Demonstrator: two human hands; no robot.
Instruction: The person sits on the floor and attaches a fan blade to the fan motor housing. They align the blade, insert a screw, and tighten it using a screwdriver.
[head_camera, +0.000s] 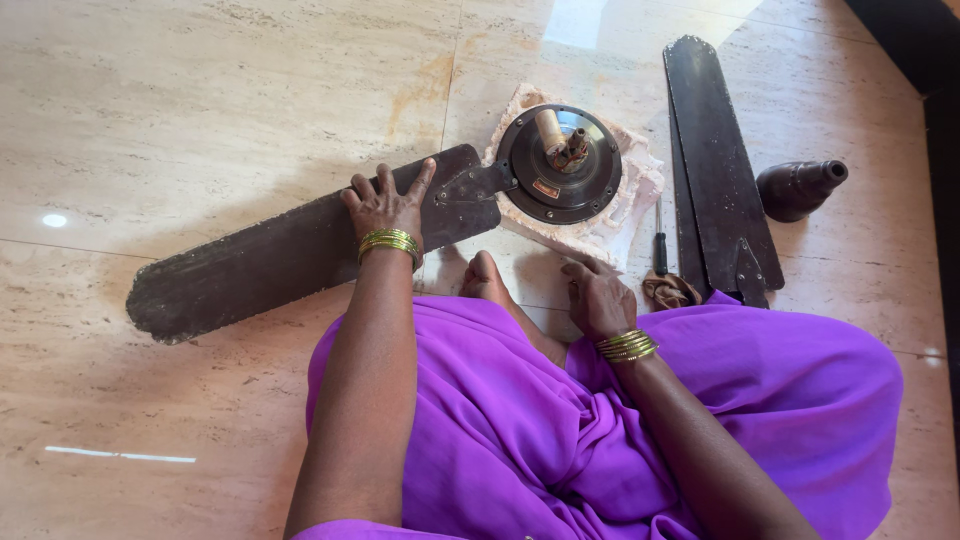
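Purple cloth (520, 440), left hand (385, 205) pressing fan blade (270, 250)

Glossy polished stone floor (200, 100), dusty matt dark fan blade (280, 250), smooth purple cloth (520, 430).

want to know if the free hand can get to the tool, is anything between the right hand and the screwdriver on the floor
Nothing visible blocks it. The right hand rests near the floor beside the cloth pad's corner, and the screwdriver lies on bare floor just to its right, next to the loose fan blades. The left hand presses on the attached blade.
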